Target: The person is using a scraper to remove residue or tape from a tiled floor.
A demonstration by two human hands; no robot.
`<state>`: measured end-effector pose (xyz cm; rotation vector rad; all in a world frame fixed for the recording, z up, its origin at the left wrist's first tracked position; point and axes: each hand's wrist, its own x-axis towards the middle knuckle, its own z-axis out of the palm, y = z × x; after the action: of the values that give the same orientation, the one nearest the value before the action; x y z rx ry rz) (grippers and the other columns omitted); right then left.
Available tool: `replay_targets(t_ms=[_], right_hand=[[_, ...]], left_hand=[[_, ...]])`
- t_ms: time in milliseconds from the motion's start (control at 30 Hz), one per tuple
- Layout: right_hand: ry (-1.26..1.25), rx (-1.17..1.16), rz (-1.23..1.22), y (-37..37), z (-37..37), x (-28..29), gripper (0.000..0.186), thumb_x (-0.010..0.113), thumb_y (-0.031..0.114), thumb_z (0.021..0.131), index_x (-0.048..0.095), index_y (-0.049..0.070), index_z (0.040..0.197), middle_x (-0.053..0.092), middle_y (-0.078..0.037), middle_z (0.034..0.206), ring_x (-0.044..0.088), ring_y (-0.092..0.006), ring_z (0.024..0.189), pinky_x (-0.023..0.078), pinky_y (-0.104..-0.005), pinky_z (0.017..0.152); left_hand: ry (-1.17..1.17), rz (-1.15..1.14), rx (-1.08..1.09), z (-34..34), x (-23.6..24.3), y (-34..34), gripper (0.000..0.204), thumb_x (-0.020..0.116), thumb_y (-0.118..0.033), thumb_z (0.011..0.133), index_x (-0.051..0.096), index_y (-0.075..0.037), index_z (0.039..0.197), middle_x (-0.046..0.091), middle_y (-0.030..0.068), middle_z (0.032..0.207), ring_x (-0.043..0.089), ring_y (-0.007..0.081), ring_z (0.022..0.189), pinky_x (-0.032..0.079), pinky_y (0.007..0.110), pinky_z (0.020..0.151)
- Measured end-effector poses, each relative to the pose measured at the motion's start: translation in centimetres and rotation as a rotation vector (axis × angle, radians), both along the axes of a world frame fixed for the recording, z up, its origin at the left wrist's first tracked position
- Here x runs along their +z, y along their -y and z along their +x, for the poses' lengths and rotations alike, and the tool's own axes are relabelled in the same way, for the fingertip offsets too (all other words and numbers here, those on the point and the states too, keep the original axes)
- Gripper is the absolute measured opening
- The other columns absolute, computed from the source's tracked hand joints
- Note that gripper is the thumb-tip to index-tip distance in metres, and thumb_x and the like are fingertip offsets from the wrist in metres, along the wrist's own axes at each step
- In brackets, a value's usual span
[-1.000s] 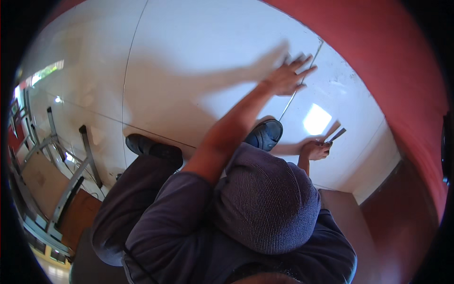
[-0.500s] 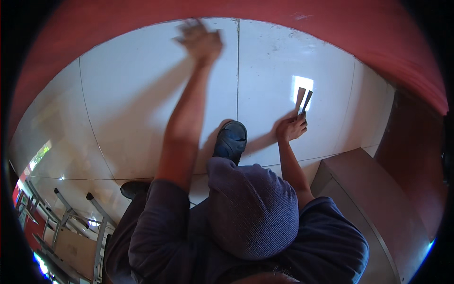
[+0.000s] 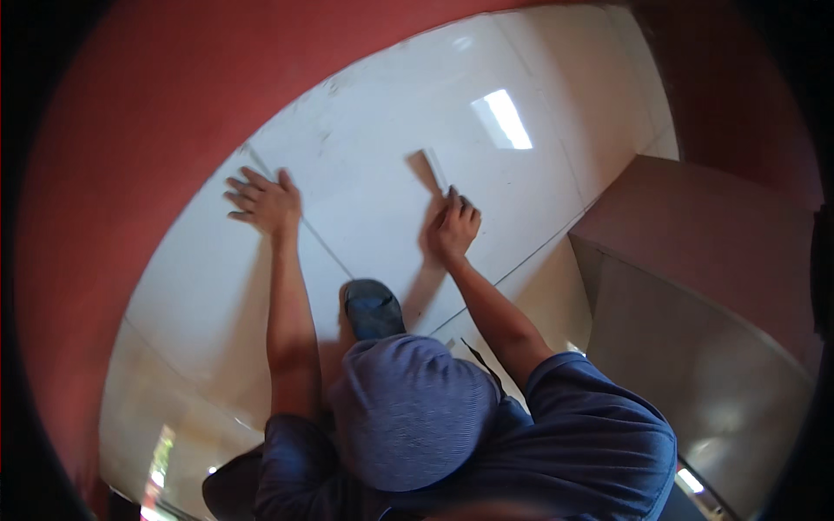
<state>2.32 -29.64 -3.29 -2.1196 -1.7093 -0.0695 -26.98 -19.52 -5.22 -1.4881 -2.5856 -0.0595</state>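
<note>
My left hand point(image 3: 268, 207) is on or just above the glossy white tiled floor point(image 3: 373, 113), near the red surface along its edge. Its fingers are spread, with nothing in them. To the right, my right hand point(image 3: 459, 226) is closed round the near end of a thin flat-bladed scraper point(image 3: 438, 172). The scraper's blade points away from me, low over the tiles. Beside it lies a brown wedge-shaped patch, perhaps its shadow or reflection. Motion blurs the blade, and my fingers hide the grip end.
A red surface point(image 3: 174, 104) borders the floor at the far left. My dark-shod foot point(image 3: 373, 308) stands between my arms. At right sits a brown-topped cabinet or box point(image 3: 695, 243) with a greyish side. Daylight reflects off the tiles point(image 3: 504, 120).
The view has swung, so the red surface fills more of the left and the cabinet looks larger. My left hand has come nearer, its fingers sharper. The scraper is still in my right hand.
</note>
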Motion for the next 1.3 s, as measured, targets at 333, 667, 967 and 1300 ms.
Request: replay_targets(t_ms=[333, 667, 967, 1300], right_hand=[[-0.003, 0.018, -0.073, -0.1, 0.5, 1.3, 0.053, 0.06, 0.009, 0.071, 0.053, 0.008, 0.123, 0.054, -0.012, 0.107, 0.05, -0.0305, 0.092, 0.039, -0.0422, 0.081], [-0.015, 0.008, -0.049, 0.2, 0.4, 1.9, 0.052, 0.058, 0.009, 0.074, 0.051, 0.009, 0.125, 0.055, -0.013, 0.106, 0.05, -0.0304, 0.093, 0.039, -0.0421, 0.081], [-0.215, -0.075, -0.047, 0.5, 1.0, 1.6, 0.047, 0.058, 0.009, 0.078, 0.05, 0.008, 0.124, 0.055, -0.017, 0.103, 0.052, -0.0333, 0.092, 0.041, -0.0442, 0.078], [-0.758, -0.575, 0.012, 16.7, 3.1, 5.2, 0.041, 0.047, 0.016, 0.09, 0.044, 0.003, 0.128, 0.06, -0.022, 0.106, 0.058, -0.0376, 0.094, 0.045, -0.0435, 0.083]], left_hand=[[0.707, 0.189, -0.731, 1.6, 6.0, -3.8, 0.056, 0.053, -0.022, 0.09, 0.034, -0.004, 0.139, 0.029, 0.0186, 0.146, 0.025, 0.0368, 0.135, 0.021, 0.047, 0.111], [-0.089, -0.163, -0.041, -9.0, 1.6, 5.0, 0.062, 0.033, -0.041, 0.096, 0.023, -0.003, 0.144, 0.022, 0.0228, 0.148, 0.024, 0.0426, 0.135, 0.024, 0.057, 0.105], [0.227, -0.226, -0.601, 2.4, 5.3, -0.3, 0.07, 0.042, -0.044, 0.092, 0.021, -0.003, 0.145, 0.017, 0.0258, 0.149, 0.017, 0.0422, 0.137, 0.014, 0.06, 0.107], [0.471, -0.319, -1.519, 17.1, 4.0, 9.1, 0.065, 0.052, -0.036, 0.089, 0.029, -0.008, 0.142, 0.02, 0.0169, 0.15, 0.02, 0.0359, 0.138, 0.018, 0.057, 0.109]])
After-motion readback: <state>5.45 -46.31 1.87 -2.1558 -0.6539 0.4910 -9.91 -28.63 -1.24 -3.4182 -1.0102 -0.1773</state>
